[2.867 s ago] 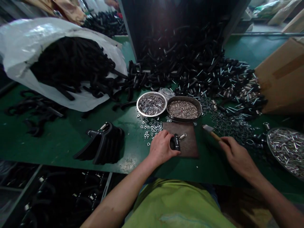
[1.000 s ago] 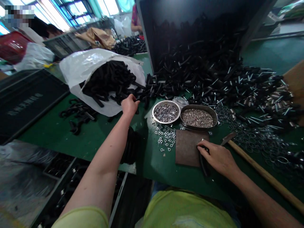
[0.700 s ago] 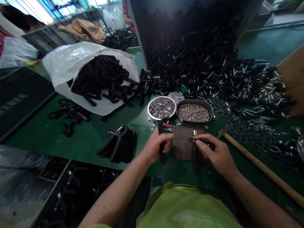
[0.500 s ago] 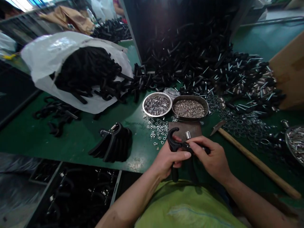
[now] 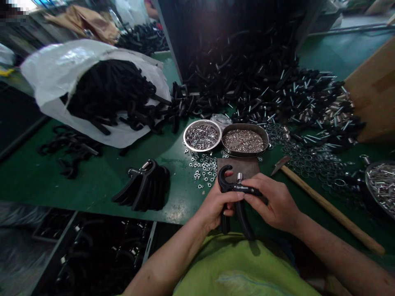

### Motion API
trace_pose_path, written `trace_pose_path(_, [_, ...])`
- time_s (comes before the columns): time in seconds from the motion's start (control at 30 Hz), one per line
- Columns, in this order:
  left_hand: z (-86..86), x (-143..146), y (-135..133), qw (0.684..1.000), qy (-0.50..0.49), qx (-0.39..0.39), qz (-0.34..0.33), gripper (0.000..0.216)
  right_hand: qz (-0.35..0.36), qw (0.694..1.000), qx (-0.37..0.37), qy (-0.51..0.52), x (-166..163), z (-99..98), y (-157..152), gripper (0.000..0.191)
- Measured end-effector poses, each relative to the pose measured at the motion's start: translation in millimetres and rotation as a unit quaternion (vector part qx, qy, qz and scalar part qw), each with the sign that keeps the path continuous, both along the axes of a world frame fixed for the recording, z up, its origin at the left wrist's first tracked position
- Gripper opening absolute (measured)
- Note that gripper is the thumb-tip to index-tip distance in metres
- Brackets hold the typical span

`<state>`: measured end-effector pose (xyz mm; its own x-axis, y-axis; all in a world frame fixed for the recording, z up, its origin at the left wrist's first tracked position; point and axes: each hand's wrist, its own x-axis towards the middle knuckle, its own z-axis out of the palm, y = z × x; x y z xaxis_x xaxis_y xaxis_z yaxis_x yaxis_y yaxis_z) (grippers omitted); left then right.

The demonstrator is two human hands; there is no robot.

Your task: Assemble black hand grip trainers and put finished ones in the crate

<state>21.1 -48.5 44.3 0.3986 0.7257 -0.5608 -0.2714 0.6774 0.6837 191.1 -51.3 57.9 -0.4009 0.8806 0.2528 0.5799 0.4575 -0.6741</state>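
Close to my body I hold a black hand grip strengthener (image 5: pixel 245 222) with white lettering on its crosspiece and a hooked top. A silver coil spring (image 5: pixel 239 177) stands up at that crosspiece. My left hand (image 5: pixel 215 205) is closed around the hooked handle, its thumb lying along the crosspiece. The crosspiece's right end is pinched by my right hand (image 5: pixel 275 201), fingers above and thumb below. Partly behind the hook lies a flat metal plate (image 5: pixel 226 163). Several assembled grip strengtheners (image 5: pixel 146 185) stand in a row to the left.
A round bowl (image 5: pixel 202 136) and an oval tin (image 5: pixel 245 140) hold small metal parts, with loose rings (image 5: pixel 202 164) in front. A hammer (image 5: pixel 327 205) lies at right. Black parts heap at the back and spill from a white sack (image 5: pixel 55 78). A cardboard box (image 5: pixel 370 90) stands right.
The crosspiece has turned so its lettering faces me, and the second handle now shows below it. My right hand has shifted its fingers along the crosspiece. My left hand keeps its hold.
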Motion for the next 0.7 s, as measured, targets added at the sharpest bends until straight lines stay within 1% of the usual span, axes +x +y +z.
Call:
trace_pose_path(0.03, [-1.3, -1, 1, 1.000, 0.008, 0.006, 0.002, 0.076, -0.008, 1.000, 0.006, -0.001, 2, -3.1, 0, 0.019])
trace_pose_path(0.07, [-2.1, -2, 1, 0.999, 0.032, 0.027, 0.006, 0.080, -0.029, 1.000, -0.010, 0.005, 4, -6.8, -1, 0.020])
trace_pose_path(0.1, [-2.5, -3, 2, 0.995, 0.071, 0.065, 0.013, 0.084, -0.060, 0.997, -0.051, 0.019, 5, -11.0, -1, 0.022])
trace_pose_path(0.13, [-2.3, -4, 2, 0.986, 0.118, 0.114, 0.021, 0.089, -0.089, 0.988, -0.117, 0.038, 4, -15.2, -1, 0.027])
trace_pose_path(0.17, [-1.7, -6, 3, 0.972, 0.165, 0.167, 0.026, 0.093, -0.105, 0.973, -0.198, 0.063, 3, -19.0, 1, 0.034])
trace_pose_path(0.2, [-0.8, -7, 3, 0.954, 0.207, 0.215, 0.023, 0.096, -0.104, 0.951, -0.278, 0.091, 2, -22.0, 3, 0.040])
trace_pose_path(0.23, [0.1, -9, 4, 0.937, 0.241, 0.253, 0.011, 0.098, -0.082, 0.928, -0.346, 0.116, 0, -24.1, 5, 0.045])
trace_pose_path(0.27, [0.8, -9, 4, 0.923, 0.264, 0.278, -0.008, 0.097, -0.048, 0.909, -0.391, 0.136, -2, -25.0, 8, 0.047])
trace_pose_path(0.3, [1.2, -10, 4, 0.914, 0.278, 0.293, -0.031, 0.097, -0.015, 0.899, -0.413, 0.148, -5, -24.9, 11, 0.047])
trace_pose_path(0.33, [1.1, -10, 3, 0.909, 0.285, 0.301, -0.049, 0.096, 0.004, 0.898, -0.412, 0.151, -8, -23.9, 14, 0.045])
trace_pose_path(0.37, [0.3, -9, 1, 0.906, 0.286, 0.306, -0.056, 0.094, 0.004, 0.907, -0.394, 0.145, -11, -22.3, 15, 0.040])
trace_pose_path(0.4, [-1.0, -8, 0, 0.907, 0.282, 0.308, -0.051, 0.092, -0.011, 0.922, -0.366, 0.128, -14, -20.3, 16, 0.035])
trace_pose_path(0.47, [-4.7, -6, -5, 0.914, 0.267, 0.305, -0.020, 0.087, -0.057, 0.952, -0.294, 0.070, -19, -15.8, 16, 0.027])
trace_pose_path(0.53, [-8.5, -5, -9, 0.918, 0.252, 0.306, 0.001, 0.082, -0.075, 0.969, -0.236, -0.007, -22, -11.2, 14, 0.022])
trace_pose_path(0.6, [-11.7, -5, -12, 0.914, 0.249, 0.321, -0.001, 0.079, -0.055, 0.973, -0.212, -0.074, -23, -6.6, 11, 0.021])
trace_pose_path(0.7, [-16.5, -8, -13, 0.897, 0.265, 0.354, -0.015, 0.079, -0.028, 0.970, -0.195, -0.145, -24, -1.8, 10, 0.021])
